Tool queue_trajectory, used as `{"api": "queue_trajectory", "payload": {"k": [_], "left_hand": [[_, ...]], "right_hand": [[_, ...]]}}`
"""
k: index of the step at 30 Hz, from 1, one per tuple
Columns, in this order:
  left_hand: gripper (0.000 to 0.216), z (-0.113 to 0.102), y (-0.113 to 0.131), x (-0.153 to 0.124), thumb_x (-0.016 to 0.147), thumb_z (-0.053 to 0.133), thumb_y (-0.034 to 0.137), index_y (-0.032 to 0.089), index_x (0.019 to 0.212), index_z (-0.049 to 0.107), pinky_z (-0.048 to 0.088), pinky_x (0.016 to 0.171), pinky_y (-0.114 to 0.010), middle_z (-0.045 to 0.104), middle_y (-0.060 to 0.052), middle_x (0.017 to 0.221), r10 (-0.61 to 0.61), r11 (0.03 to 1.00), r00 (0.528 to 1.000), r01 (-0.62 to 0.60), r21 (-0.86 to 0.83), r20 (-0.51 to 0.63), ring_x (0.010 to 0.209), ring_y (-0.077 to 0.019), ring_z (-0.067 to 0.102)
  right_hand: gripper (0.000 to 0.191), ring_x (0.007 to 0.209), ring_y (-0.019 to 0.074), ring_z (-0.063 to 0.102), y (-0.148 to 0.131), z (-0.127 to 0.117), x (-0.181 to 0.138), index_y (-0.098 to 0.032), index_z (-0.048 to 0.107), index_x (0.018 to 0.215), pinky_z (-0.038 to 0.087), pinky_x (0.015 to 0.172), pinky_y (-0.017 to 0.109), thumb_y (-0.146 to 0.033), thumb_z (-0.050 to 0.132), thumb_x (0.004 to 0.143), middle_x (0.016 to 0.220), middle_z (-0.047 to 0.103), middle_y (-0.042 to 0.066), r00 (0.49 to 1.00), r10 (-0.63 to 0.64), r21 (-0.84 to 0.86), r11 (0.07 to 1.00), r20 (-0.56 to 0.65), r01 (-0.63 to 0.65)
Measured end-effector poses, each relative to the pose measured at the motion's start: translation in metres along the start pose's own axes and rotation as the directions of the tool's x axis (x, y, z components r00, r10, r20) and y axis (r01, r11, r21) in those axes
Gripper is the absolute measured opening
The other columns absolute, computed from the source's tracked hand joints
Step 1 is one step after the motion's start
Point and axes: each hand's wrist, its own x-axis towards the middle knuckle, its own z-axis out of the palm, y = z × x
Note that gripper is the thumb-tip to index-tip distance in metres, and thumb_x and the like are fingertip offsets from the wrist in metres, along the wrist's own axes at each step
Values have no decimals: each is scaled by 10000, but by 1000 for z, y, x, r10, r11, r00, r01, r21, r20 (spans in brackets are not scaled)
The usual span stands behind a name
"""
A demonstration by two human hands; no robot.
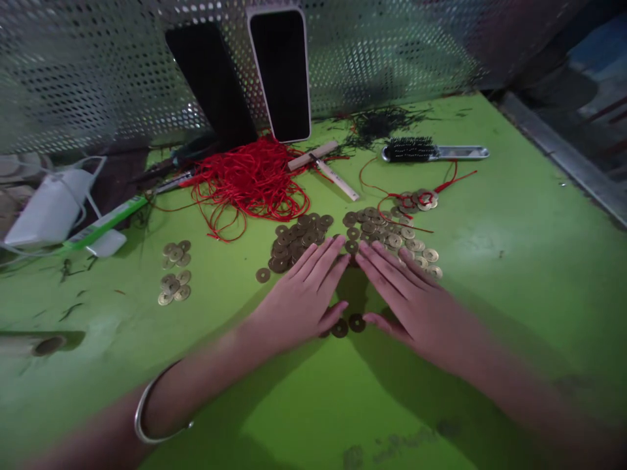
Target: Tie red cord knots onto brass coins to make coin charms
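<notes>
Both my hands lie over a spread of brass coins with holes in the middle. My left hand is stretched flat, its fingertips at the edge of the left coin heap. My right hand is flat too, fingers reaching the right coin heap and covering some of it. A few loose coins lie between my thumbs. One single coin sits left of the heap. Farther left are two small coin clusters. Coins tied with red cord rest behind the right heap.
Behind the coins lies a tangle of red cord, with a wooden-handled tool beside it. A hairbrush is at the back right. Two phones lean on the perforated panel. A white charger and cardboard tube lie left.
</notes>
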Motion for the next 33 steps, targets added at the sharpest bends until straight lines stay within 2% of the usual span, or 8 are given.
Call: {"api": "queue_trajectory", "payload": {"k": [4,7,10,16,20,25,29,33], "left_hand": [[696,5,11,19,968,251,475,-47,1428,258,207,1182,-484,216,-255,1510,-89,996,992,86,29,91,1427,-327,158],[638,9,15,32,963,260,383,-55,1427,253,161,1196,-461,216,-252,1509,-72,997,991,68,39,111,1431,-307,146],[612,10,15,41,958,242,338,-47,1434,237,158,1198,-431,187,-236,1522,-47,998,993,44,33,105,1435,-284,128],[636,0,20,32,952,242,347,-72,1430,216,185,1190,-458,164,-253,1513,-173,983,981,165,83,94,1427,-313,112],[646,-3,28,23,952,224,378,-67,1419,258,224,1176,-476,220,-259,1492,-153,988,971,145,56,183,1411,-327,175],[632,0,26,36,955,232,370,-46,1431,247,197,1189,-442,201,-227,1511,-105,994,979,102,29,173,1425,-293,156],[637,2,13,52,948,269,354,-48,1439,214,188,1190,-430,155,-230,1523,-156,987,980,151,50,127,1432,-289,128],[621,1,3,63,934,302,317,-70,1418,257,188,1186,-434,204,-257,1504,-165,985,977,157,67,136,1423,-297,186]], "right_hand": [[818,1427,316,112,-1,2,-9,-89,30,1507,294,1111,560,-587,321,928,1554,123,167,998,52,24,998,29,-52],[857,1424,305,111,-6,2,-15,-114,-50,1504,284,1109,568,-600,340,915,1550,143,156,997,20,80,996,79,-27],[881,1421,296,111,-6,3,-17,-113,-84,1497,265,1116,554,-599,356,909,1547,135,157,991,58,91,993,122,-70],[868,1417,301,59,-3,3,-15,-122,-71,1498,180,1125,575,-605,345,908,1544,84,155,977,125,125,981,175,-148],[833,1418,286,53,-6,1,-13,-142,-38,1502,162,1131,560,-602,331,914,1548,71,119,970,93,184,973,226,-136],[807,1420,282,57,-3,-1,-11,-105,60,1501,137,1138,551,-597,322,917,1541,89,131,959,138,176,967,246,-184],[782,1419,290,79,0,0,-6,-66,163,1486,147,1129,579,-594,300,926,1528,149,163,974,129,165,973,185,-160],[757,1414,294,141,1,3,-2,-42,246,1463,183,1134,574,-579,306,934,1510,228,180,987,103,128,985,126,-119]]}}
